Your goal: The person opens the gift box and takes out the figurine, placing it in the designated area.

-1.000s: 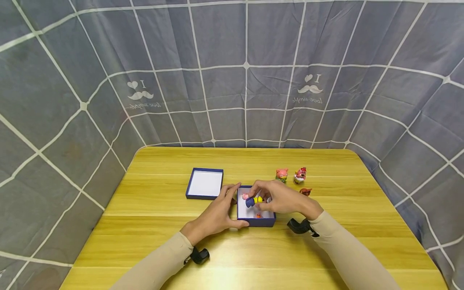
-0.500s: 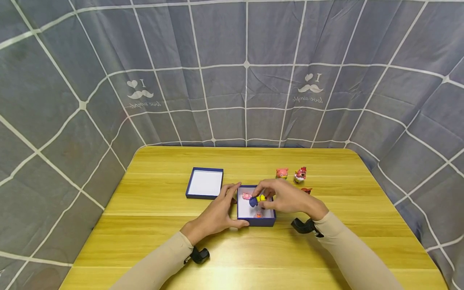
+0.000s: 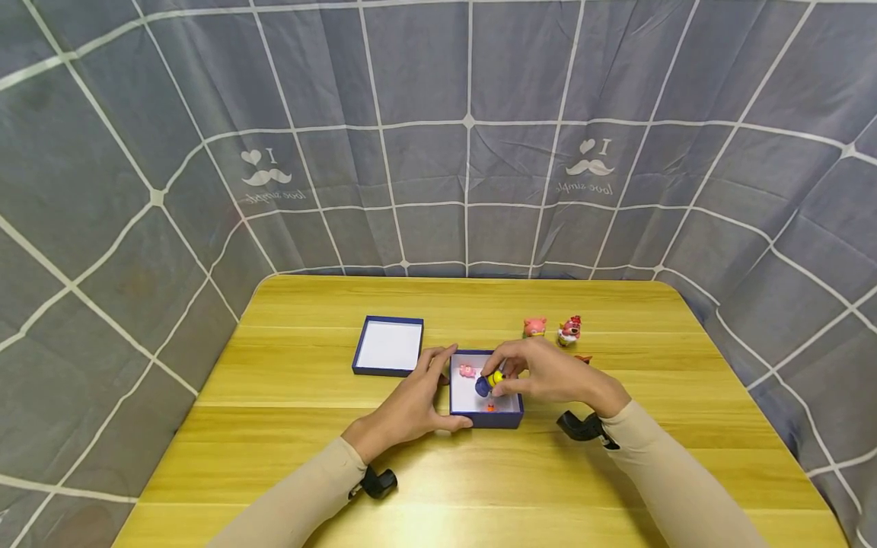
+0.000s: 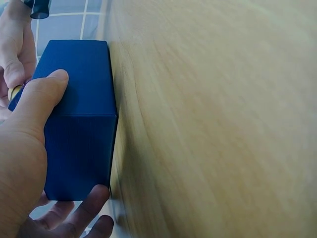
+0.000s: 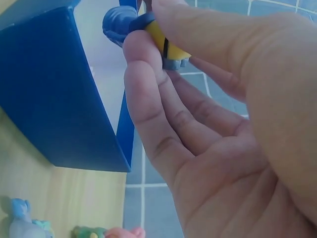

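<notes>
My left hand [image 3: 407,407] holds a small dark blue open box [image 3: 485,420] at its left side, thumb on the near wall and fingers spread along the side and far corner. The left wrist view shows that thumb lying on the box's blue wall [image 4: 81,94]. Just over the box's white inside, my right hand [image 3: 551,373] pinches a blue and yellow toy figurine [image 3: 484,386] between thumb and fingertips; its grey feet show in the right wrist view. Inside the box lie a pink figurine [image 3: 467,371] and a small orange-red one [image 3: 490,407].
A shallow blue lid [image 3: 389,346] with a white inside lies left of the box. Behind the right hand stand a pink pig-like figurine [image 3: 534,327] and a red and white one [image 3: 569,332]. A reddish-brown figurine [image 3: 584,358] is mostly hidden by that hand.
The right hand has shifted slightly right with the blue and yellow figurine, whose blue end has turned toward the near side. The left hand stays on the box.
</notes>
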`<action>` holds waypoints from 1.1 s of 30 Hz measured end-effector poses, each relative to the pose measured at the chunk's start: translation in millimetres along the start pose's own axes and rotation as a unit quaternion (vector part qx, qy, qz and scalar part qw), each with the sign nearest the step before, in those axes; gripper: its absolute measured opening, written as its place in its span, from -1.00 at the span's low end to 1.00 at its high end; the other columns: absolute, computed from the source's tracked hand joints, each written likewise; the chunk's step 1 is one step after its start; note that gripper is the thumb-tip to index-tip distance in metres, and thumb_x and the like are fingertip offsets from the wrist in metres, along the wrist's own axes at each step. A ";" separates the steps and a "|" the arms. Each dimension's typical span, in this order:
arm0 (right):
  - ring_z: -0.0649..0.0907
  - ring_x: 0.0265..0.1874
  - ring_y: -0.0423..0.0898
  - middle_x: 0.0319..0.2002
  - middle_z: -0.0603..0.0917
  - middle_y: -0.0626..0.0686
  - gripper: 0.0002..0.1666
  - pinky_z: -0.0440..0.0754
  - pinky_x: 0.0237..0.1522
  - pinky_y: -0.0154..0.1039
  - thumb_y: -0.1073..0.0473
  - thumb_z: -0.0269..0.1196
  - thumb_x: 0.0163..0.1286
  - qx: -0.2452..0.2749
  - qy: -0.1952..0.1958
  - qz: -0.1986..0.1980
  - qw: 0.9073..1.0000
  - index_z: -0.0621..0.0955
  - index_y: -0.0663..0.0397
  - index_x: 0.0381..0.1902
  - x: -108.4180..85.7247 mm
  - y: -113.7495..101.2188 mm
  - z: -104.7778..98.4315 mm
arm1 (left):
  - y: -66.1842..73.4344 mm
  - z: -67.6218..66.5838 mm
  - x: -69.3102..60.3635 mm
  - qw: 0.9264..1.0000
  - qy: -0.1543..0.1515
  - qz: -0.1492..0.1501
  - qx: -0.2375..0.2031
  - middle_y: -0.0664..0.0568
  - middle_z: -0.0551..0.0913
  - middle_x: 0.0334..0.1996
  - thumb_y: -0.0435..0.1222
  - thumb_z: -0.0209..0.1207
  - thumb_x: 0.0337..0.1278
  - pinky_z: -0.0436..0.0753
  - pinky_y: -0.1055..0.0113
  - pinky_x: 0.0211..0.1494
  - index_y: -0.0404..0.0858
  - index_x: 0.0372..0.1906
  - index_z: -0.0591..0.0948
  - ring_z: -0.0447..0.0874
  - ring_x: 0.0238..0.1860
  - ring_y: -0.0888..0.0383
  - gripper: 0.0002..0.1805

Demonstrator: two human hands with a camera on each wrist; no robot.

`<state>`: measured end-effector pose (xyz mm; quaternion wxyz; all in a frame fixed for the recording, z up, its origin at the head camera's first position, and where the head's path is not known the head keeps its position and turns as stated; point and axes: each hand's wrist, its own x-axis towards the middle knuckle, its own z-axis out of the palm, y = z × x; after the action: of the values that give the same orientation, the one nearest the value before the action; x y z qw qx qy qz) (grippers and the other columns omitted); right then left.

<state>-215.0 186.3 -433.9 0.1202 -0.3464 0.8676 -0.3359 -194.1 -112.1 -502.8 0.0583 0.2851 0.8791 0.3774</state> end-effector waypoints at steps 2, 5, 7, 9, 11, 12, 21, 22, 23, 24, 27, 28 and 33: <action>0.85 -0.04 -0.29 0.12 0.91 -0.09 -0.67 0.88 0.12 -0.27 0.08 0.61 0.56 0.002 -0.004 -0.001 1.000 0.86 -0.10 0.21 -0.3 -0.8 -1.0 | -0.2 0.2 0.1 1.000 0.001 0.001 0.000 -0.18 0.28 0.77 0.12 0.74 0.23 0.78 -0.03 0.52 -0.23 0.93 0.12 0.73 0.42 0.01 0.41; 0.84 -0.06 -0.30 0.11 0.91 -0.09 -0.67 0.88 0.11 -0.26 0.10 0.62 0.55 0.007 -0.005 -0.006 1.000 0.85 -0.09 0.20 -1.3 -1.7 -2.1 | 0.2 0.3 0.4 1.000 0.001 0.003 0.002 -0.19 0.29 0.76 0.12 0.74 0.23 0.78 -0.03 0.52 -0.24 0.93 0.12 0.73 0.41 0.01 0.41; 0.85 -0.06 -0.30 0.10 0.90 -0.09 -0.68 0.88 0.11 -0.25 0.11 0.62 0.55 0.011 -0.004 -0.010 1.000 0.85 -0.09 0.19 -1.9 -2.1 -2.6 | 0.5 0.2 0.3 1.000 0.001 0.003 0.002 -0.20 0.29 0.76 0.12 0.74 0.23 0.78 -0.04 0.52 -0.25 0.93 0.12 0.73 0.41 0.01 0.41; 0.85 -0.07 -0.29 0.07 0.90 -0.10 -0.70 0.88 0.11 -0.25 0.12 0.62 0.55 0.016 -0.003 -0.013 1.000 0.84 -0.11 0.17 -2.5 -2.2 -3.0 | 0.6 0.1 0.4 1.000 0.001 0.003 0.003 -0.20 0.29 0.76 0.12 0.74 0.22 0.78 -0.04 0.52 -0.25 0.93 0.13 0.73 0.40 0.00 0.41; 0.85 -0.09 -0.29 0.03 0.90 -0.12 -0.74 0.88 0.08 -0.25 0.12 0.62 0.55 0.020 -0.002 -0.015 1.000 0.84 -0.13 0.12 -3.1 -2.1 -3.4 | 0.8 0.0 0.4 1.000 0.002 0.002 0.002 -0.20 0.29 0.77 0.12 0.74 0.22 0.78 -0.04 0.52 -0.24 0.93 0.13 0.73 0.41 0.00 0.41; 0.85 -0.10 -0.29 0.01 0.90 -0.13 -0.76 0.88 0.07 -0.25 0.12 0.62 0.55 0.021 -0.001 -0.017 1.000 0.84 -0.14 0.09 -3.4 -1.9 -3.6 | 0.9 0.0 0.5 1.000 0.001 0.001 0.002 -0.20 0.28 0.77 0.12 0.74 0.22 0.78 -0.04 0.52 -0.24 0.93 0.13 0.73 0.41 0.00 0.41; 0.86 -0.13 -0.32 -0.05 0.89 -0.14 -0.78 0.90 0.07 -0.26 0.18 0.64 0.52 0.011 0.003 -0.020 1.000 0.84 -0.14 0.02 -7.7 0.8 -6.7 | 0.8 0.2 0.7 1.000 -0.001 -0.001 0.000 -0.21 0.28 0.77 0.11 0.74 0.23 0.78 -0.02 0.52 -0.24 0.93 0.12 0.73 0.42 0.00 0.40; 0.85 -0.13 -0.33 -0.03 0.89 -0.13 -0.77 0.90 0.08 -0.26 0.20 0.64 0.52 0.010 0.003 -0.019 1.000 0.84 -0.14 0.03 -8.5 0.8 -7.1 | 0.8 0.3 0.6 1.000 -0.001 0.000 -0.001 -0.21 0.28 0.77 0.11 0.74 0.23 0.78 -0.02 0.52 -0.24 0.93 0.12 0.73 0.42 0.00 0.40; 0.85 -0.13 -0.32 -0.02 0.88 -0.12 -0.76 0.91 0.10 -0.25 0.23 0.63 0.52 0.010 0.003 -0.018 1.000 0.83 -0.13 0.05 -9.3 0.7 -7.5 | 0.7 0.3 0.6 1.000 -0.001 0.000 -0.001 -0.21 0.28 0.77 0.10 0.74 0.23 0.79 -0.02 0.52 -0.24 0.93 0.12 0.73 0.42 0.00 0.40; 0.85 -0.13 -0.32 -0.01 0.88 -0.10 -0.74 0.91 0.12 -0.24 0.26 0.62 0.53 0.011 0.003 -0.017 1.000 0.83 -0.11 0.06 -10.2 0.6 -7.8 | 0.6 0.3 0.6 1.000 0.000 0.001 -0.001 -0.21 0.28 0.77 0.10 0.74 0.23 0.79 -0.02 0.52 -0.24 0.93 0.12 0.73 0.42 0.00 0.40; 0.84 -0.14 -0.31 0.02 0.87 -0.08 -0.71 0.91 0.14 -0.22 0.33 0.57 0.53 0.012 0.004 -0.012 1.000 0.82 -0.08 0.11 -13.1 0.2 -8.3 | 0.3 0.2 0.5 1.000 0.001 0.002 -0.001 -0.21 0.28 0.76 0.09 0.75 0.23 0.79 -0.01 0.52 -0.25 0.93 0.12 0.74 0.42 0.00 0.40; 0.83 -0.15 -0.32 0.03 0.87 -0.08 -0.70 0.91 0.14 -0.23 0.34 0.56 0.53 0.011 0.006 -0.011 1.000 0.82 -0.08 0.12 -14.1 0.1 -8.3 | 0.3 0.1 0.3 1.000 0.001 0.002 -0.001 -0.21 0.28 0.76 0.08 0.75 0.23 0.79 -0.01 0.52 -0.25 0.93 0.12 0.74 0.42 0.00 0.40; 0.84 -0.15 -0.33 0.08 0.87 -0.05 -0.67 0.89 0.12 -0.25 0.35 0.54 0.53 0.009 0.014 -0.003 1.000 0.81 -0.06 0.15 -19.2 0.1 -8.0 | 1.0 -0.5 -0.2 1.000 0.000 -0.001 -0.003 -0.21 0.27 0.77 0.08 0.75 0.24 0.78 -0.02 0.54 -0.24 0.93 0.12 0.74 0.42 -0.01 0.40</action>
<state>-204.5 203.5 -428.4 0.1100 -0.3431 0.8652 -0.3487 -193.6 -112.0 -501.8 0.0598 0.2846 0.8781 0.3798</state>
